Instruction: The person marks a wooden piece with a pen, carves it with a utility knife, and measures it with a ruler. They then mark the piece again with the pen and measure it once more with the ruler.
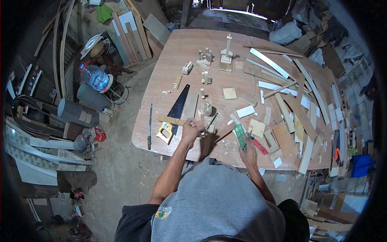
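At the left of the tabletop (165, 86), a narrow dark saw blade (150, 123) lies beside a handsaw (177, 107) with a yellow handle. The left hand (192, 130) is at lower center, by the right end of a wooden strip (171, 119); its fingers are bent, but whether they grip anything I cannot tell. Just above stands a glass jar (206, 107). The small wooden tower (226, 58) stands at upper center. Right of center, the right hand (248, 154) has its fingers clamped on a green object (240, 136), near a red-handled tool (259, 147).
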Demonstrator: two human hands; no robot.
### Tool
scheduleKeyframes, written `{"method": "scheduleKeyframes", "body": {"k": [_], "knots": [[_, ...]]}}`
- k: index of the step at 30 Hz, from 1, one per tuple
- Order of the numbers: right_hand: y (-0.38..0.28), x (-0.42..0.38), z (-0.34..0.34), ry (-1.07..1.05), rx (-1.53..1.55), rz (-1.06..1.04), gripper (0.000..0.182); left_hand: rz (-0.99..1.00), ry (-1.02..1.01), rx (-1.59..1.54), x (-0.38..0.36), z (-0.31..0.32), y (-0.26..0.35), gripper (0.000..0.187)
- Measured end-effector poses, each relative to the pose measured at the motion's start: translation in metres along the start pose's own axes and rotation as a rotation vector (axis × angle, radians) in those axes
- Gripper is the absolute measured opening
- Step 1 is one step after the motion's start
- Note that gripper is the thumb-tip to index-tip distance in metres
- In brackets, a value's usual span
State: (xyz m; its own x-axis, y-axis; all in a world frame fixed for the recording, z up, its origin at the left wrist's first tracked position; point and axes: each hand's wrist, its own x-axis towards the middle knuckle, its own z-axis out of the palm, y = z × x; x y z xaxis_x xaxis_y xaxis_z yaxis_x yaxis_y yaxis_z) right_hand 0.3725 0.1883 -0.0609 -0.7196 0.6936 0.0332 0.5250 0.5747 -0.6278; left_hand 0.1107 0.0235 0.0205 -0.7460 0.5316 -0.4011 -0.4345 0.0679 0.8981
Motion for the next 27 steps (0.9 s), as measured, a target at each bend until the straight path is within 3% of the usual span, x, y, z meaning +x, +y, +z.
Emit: {"method": "scheduleKeyframes", "body": {"k": [6, 15, 22, 27], "knots": [[0.0, -0.003, -0.007, -0.01, -0.02, -0.003, 0.066, -0.086, -0.023, -0.015, -0.013, 0.005, 0.005, 0.038], [-0.003, -0.033, 0.007, 0.01, 0.01, 0.009, 0.063, -0.237, -0.119, -0.106, 0.001, -0.03, -0.009, 0.024], [-0.008, -0.06, 0.028, -0.008, -0.011, -0.058, 0.063, -0.29, -0.158, 0.146, 0.053, -0.11, -0.074, 0.034], [-0.027, -0.074, 0.046, -0.054, 0.023, -0.039, 0.063, -0.173, -0.142, 0.656, 0.073, -0.131, -0.109, 0.025]]}}
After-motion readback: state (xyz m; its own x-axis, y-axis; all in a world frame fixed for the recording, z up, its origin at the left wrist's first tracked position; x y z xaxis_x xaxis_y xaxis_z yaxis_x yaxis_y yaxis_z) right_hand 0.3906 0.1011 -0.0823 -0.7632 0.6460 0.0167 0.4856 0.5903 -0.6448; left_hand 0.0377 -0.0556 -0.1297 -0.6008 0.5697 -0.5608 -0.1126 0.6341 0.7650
